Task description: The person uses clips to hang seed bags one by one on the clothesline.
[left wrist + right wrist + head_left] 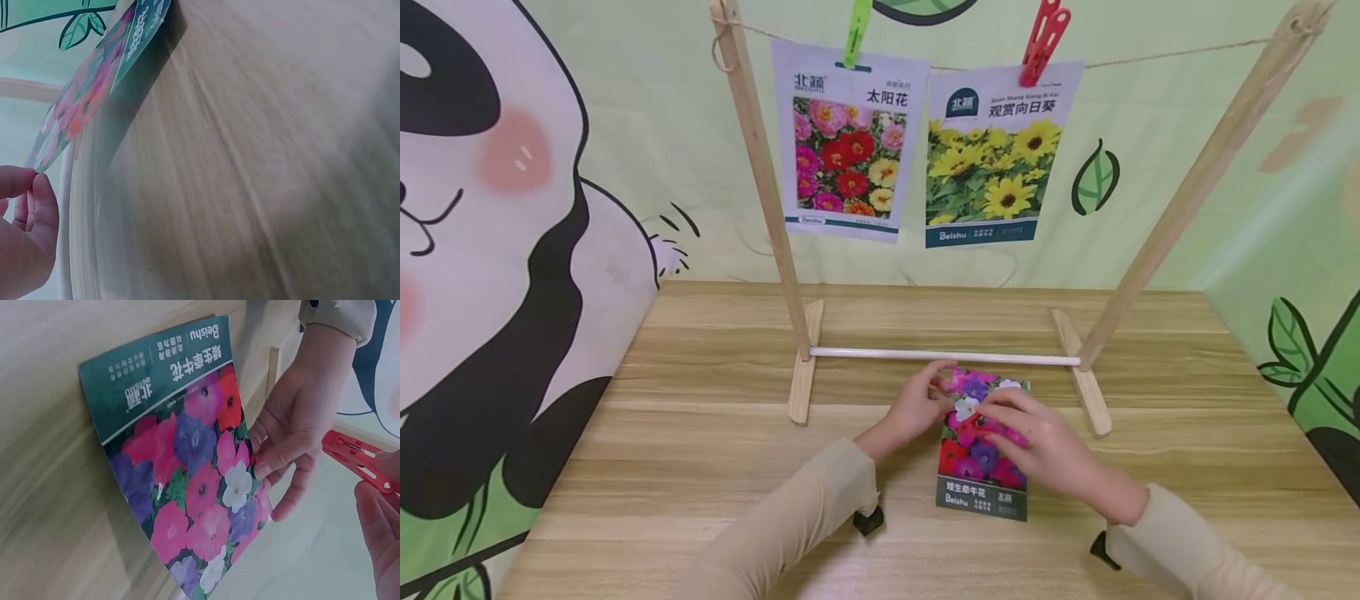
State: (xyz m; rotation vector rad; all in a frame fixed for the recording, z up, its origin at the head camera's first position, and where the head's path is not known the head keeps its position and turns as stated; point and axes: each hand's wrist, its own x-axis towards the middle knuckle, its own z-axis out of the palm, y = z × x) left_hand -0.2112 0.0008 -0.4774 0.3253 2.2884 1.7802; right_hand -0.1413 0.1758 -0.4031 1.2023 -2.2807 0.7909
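Observation:
A seed packet point(983, 467) with pink, purple, red and white flowers and a dark green band is held up off the table, its band end nearest me. My left hand point(919, 404) pinches its left edge near the far end, thumb against the front, as the left wrist view shows at the packet's corner point(41, 164). My right hand point(1045, 437) is over the packet and pinches a red clothespin point(356, 456) between thumb and fingers. In the right wrist view the clothespin is apart from the packet.
A wooden stand with two posts point(760, 158) and a white crossbar point(940, 356) stands behind the hands. From its string hang a portulaca packet point(848, 158) under a green clothespin point(856, 33) and a sunflower packet point(1000, 167) under a red clip point(1043, 46).

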